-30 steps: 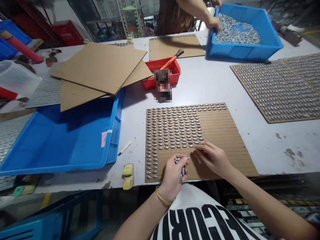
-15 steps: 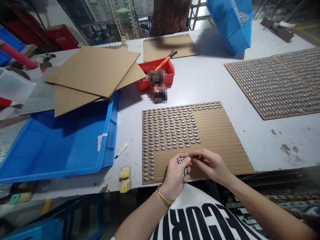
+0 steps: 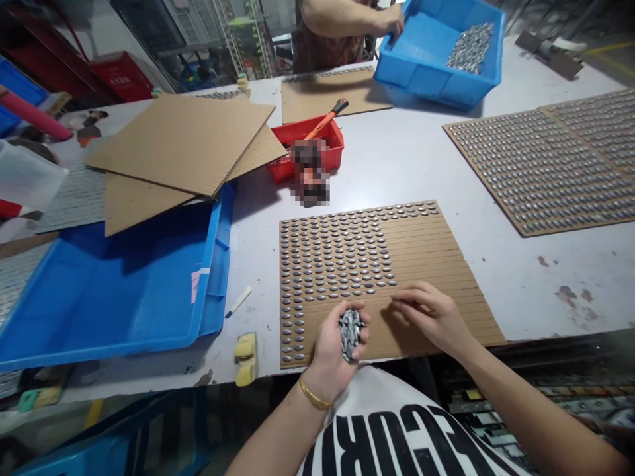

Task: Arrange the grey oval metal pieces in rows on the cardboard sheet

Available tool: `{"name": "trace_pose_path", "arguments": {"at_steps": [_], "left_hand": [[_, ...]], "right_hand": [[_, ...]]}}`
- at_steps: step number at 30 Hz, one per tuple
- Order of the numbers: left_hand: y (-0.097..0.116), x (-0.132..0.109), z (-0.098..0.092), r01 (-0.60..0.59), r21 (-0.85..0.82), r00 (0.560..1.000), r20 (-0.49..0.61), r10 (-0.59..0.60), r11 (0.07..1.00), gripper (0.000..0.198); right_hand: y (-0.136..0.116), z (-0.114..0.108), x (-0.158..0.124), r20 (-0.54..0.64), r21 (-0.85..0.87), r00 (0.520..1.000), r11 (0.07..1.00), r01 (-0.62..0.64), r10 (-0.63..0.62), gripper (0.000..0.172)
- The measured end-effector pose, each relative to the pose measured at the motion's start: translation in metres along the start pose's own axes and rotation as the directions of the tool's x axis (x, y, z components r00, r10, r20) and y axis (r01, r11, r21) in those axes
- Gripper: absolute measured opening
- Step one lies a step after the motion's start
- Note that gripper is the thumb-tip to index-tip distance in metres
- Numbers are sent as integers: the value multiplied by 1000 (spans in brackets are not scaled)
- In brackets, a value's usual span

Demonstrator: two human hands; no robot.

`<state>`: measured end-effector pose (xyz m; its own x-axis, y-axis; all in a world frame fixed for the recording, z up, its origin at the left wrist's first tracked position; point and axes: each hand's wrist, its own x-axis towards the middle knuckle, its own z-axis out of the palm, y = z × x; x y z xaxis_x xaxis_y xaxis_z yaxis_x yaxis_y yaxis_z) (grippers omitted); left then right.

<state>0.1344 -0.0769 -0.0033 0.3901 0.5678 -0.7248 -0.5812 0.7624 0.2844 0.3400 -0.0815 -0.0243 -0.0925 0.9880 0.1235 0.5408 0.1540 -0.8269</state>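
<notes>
My left hand (image 3: 337, 344) is cupped, palm up, around a handful of small pointed-oval metal pieces (image 3: 350, 334). Its fingers curl along the pile's edge. My right hand (image 3: 431, 314) hovers over the bare lower part of a cardboard sheet (image 3: 436, 264), thumb and fingertips pinched together. Whether a piece sits in that pinch I cannot make out. Rows of the same silver pieces (image 3: 337, 251) cover the sheet's upper left, with two columns running down its left edge. The right fingertips are just below the end of the lowest long rows.
A blue bin (image 3: 421, 86) of loose pieces is held by a co-worker's hand (image 3: 389, 21) across the table. A filled sheet (image 3: 560, 158) lies right. Left are a blue tray (image 3: 149, 337) and stacked cardboard (image 3: 183, 139). A red box (image 3: 335, 152) with an orange-handled tool stands behind.
My hands have parted: the right moved right, while the left turned palm up, showing its metal pieces. Across the table, the blue bin was lowered from its tilt and a co-worker's arm came into view.
</notes>
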Motion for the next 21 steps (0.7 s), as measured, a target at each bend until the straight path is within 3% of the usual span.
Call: {"name": "trace_pose_path", "arguments": {"at_steps": [6, 11, 21], "left_hand": [[-7, -1, -4, 53, -39, 998, -22, -54, 998, 23], [-8, -5, -2, -40, 71, 999, -9, 40, 997, 21], [-11, -3, -1, -25, 131, 1000, -15, 27, 991, 25]], "right_hand": [[12, 13, 11, 7, -78, 1000, 997, 0, 0, 13], [12, 20, 18, 22, -183, 995, 978, 97, -94, 15], [15, 23, 21, 58, -420, 982, 888, 186, -178, 18]]}}
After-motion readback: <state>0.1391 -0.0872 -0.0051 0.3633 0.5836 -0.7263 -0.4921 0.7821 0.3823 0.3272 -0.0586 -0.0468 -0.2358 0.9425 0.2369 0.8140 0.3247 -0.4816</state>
